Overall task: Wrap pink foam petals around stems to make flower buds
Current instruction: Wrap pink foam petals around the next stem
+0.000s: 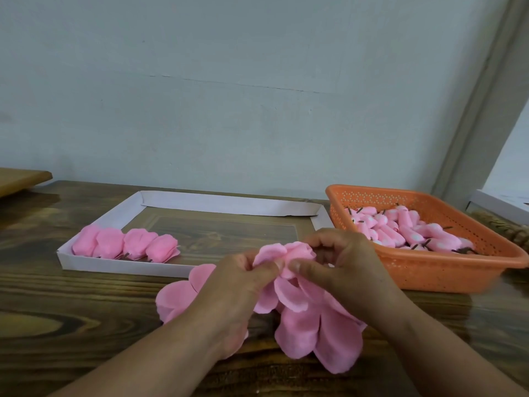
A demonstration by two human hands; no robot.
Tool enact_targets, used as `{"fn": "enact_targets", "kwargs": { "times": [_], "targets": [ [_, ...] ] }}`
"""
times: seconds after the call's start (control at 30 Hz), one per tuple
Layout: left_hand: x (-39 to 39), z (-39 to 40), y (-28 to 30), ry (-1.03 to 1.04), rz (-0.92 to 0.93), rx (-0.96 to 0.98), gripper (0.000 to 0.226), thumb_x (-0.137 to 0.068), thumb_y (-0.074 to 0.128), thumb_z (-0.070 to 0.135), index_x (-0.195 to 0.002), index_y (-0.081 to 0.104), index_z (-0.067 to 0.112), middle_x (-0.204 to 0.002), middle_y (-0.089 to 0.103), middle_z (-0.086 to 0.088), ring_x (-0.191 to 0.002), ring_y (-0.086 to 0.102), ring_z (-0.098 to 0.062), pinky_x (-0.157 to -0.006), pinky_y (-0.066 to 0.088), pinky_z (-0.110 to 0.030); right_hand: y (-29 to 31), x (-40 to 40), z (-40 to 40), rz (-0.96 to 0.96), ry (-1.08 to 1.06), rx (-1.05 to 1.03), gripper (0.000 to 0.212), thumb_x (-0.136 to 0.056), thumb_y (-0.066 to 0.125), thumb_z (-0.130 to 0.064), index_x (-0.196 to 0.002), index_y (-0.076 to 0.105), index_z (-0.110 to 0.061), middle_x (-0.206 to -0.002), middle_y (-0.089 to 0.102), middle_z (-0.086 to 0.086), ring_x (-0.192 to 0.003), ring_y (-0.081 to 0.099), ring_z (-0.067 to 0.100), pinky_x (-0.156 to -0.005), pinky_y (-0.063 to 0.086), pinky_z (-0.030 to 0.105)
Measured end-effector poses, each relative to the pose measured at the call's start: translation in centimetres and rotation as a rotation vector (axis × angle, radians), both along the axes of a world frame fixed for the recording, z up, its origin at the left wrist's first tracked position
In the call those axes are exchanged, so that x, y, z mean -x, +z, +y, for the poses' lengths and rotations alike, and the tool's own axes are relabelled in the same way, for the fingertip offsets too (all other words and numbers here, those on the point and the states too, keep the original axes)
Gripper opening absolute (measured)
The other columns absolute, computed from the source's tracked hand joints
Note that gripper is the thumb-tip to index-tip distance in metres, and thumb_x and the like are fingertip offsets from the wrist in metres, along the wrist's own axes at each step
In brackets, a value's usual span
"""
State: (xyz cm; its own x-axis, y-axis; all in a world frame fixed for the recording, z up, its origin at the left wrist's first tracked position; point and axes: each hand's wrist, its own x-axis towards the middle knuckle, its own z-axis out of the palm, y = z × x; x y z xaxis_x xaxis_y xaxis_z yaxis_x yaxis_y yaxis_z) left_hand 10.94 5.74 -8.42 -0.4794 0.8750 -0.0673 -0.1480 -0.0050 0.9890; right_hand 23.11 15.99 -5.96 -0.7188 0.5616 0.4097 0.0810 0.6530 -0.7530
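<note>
We take the white cardboard tray (94, 263) as our landmark. It lies on the dark wooden surface (71, 310) with its far wall close to the pale wall (257, 81); its middle shows bare wood. Along its left end four finished pink buds (126, 244) sit in a row.

In front of the tray's near right corner, we hold the flower bud (284, 257) above the surface. Our left hand (243, 285) pinches its pink foam petals from the left, thumb curled on top; our right hand (343, 262) grips it from the right, thumb pressed to the foam. The stem is hidden.

Beneath both hands, loose pink petals (303, 325) spread over the surface, some reaching the tray's near wall.

Right of the tray, just beside its right wall, stands an orange perforated basket (429, 273) holding many pink foam pieces with dark stems (415, 230). It bounds the right hand's room; open wood lies left of the petals.
</note>
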Motion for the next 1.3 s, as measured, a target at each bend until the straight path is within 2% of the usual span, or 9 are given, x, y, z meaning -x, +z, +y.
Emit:
{"fn": "enact_targets", "kwargs": {
  "times": [0.1,0.17,0.33,0.47,0.6,0.77,0.93,1.13,1.3],
  "targets": [
    [-0.1,0.0,0.1,0.076,-0.021,0.040,0.016,-0.092,0.059,0.017,-0.091,0.076,0.017,-0.090,0.076,-0.003,-0.099,0.066,-0.025,-0.084,0.050,-0.037,-0.6,0.4,-0.1,0.036,-0.050,0.055,0.007,-0.077,0.073,-0.014,-0.080,0.069,-0.018,-0.072,0.070,0.005,-0.067,0.066,0.023,-0.057,0.053,0.034],
    [-0.1,0.1,0.1,0.130,-0.036,0.082,0.018,-0.094,0.057,0.020,-0.091,0.074,0.016,-0.090,0.075,-0.004,-0.097,0.066,-0.025,-0.078,0.050,-0.036,-1.0,0.5,-0.2,0.039,-0.044,0.068,0.007,-0.078,0.073,-0.013,-0.081,0.069,-0.018,-0.071,0.070,0.002,-0.064,0.066,0.015,-0.053,0.051,0.024],
    [0.3,0.2,0.5,0.217,-0.114,0.156,0.018,-0.094,0.057,0.021,-0.103,0.068,0.010,-0.104,0.070,-0.014,-0.091,0.067,-0.031,-0.084,0.055,-0.044,-1.3,0.6,-0.7,-0.021,-0.005,-0.018,0.013,-0.080,0.070,-0.013,-0.090,0.071,-0.021,-0.083,0.069,-0.007,-0.079,0.063,0.003,-0.067,0.049,0.015],
    [0.7,0.2,1.2,0.291,-0.272,0.124,0.012,-0.091,0.060,0.012,-0.100,0.063,0.005,-0.099,0.066,-0.016,-0.069,0.068,-0.026,-0.051,0.055,-0.031,-1.4,0.6,-0.8,0.015,-0.037,-0.089,0.016,-0.079,0.071,-0.013,-0.093,0.072,-0.021,-0.087,0.067,-0.010,-0.083,0.060,0.002,-0.069,0.047,0.013],
    [0.6,0.1,1.4,0.325,-0.385,0.115,0.009,-0.090,0.060,0.008,-0.097,0.059,0.003,-0.080,0.066,-0.015,-0.045,0.067,-0.020,-0.042,0.055,-0.031,-1.7,0.8,-1.0,0.024,-0.056,-0.098,0.015,-0.079,0.072,-0.015,-0.093,0.071,-0.020,-0.087,0.065,-0.011,-0.082,0.058,0.003,-0.069,0.046,0.014],
    [0.5,0.2,1.0,0.254,-0.124,0.154,0.028,-0.087,0.062,0.007,-0.061,0.071,0.012,-0.083,0.071,-0.014,-0.075,0.070,-0.028,-0.079,0.058,-0.047,-0.3,0.3,-1.0,-0.074,0.120,-0.330,0.011,-0.081,0.064,-0.016,-0.091,0.070,-0.015,-0.088,0.063,-0.007,-0.085,0.057,0.005,-0.073,0.044,0.018],
    [-0.2,-0.2,0.8,0.148,0.119,0.122,0.031,-0.096,0.052,0.025,-0.076,0.072,0.013,-0.071,0.074,-0.004,-0.066,0.071,-0.017,-0.058,0.053,-0.022,0.3,0.0,-1.2,-0.090,0.136,-0.447,0.010,-0.081,0.066,-0.013,-0.089,0.070,-0.016,-0.086,0.062,-0.006,-0.079,0.055,0.004,-0.069,0.045,0.019],
    [-0.7,-0.5,0.9,0.157,0.285,0.005,0.030,-0.098,0.046,0.031,-0.087,0.071,0.022,-0.067,0.072,0.011,-0.062,0.063,0.004,-0.048,0.041,-0.007,0.1,0.0,-1.3,-0.100,-0.013,-0.532,0.008,-0.080,0.071,-0.018,-0.081,0.064,-0.013,-0.073,0.057,-0.006,-0.066,0.049,0.008,-0.058,0.042,0.027],
    [-0.7,-0.7,0.8,0.058,0.354,-0.015,0.039,-0.098,0.043,0.035,-0.077,0.073,0.020,-0.080,0.072,-0.007,-0.068,0.064,-0.009,-0.060,0.046,-0.016,0.2,0.0,-1.3,-0.097,-0.004,-0.499,0.009,-0.079,0.071,-0.020,-0.079,0.063,-0.014,-0.070,0.058,-0.006,-0.067,0.051,0.012,-0.059,0.044,0.032]
  ]
}}
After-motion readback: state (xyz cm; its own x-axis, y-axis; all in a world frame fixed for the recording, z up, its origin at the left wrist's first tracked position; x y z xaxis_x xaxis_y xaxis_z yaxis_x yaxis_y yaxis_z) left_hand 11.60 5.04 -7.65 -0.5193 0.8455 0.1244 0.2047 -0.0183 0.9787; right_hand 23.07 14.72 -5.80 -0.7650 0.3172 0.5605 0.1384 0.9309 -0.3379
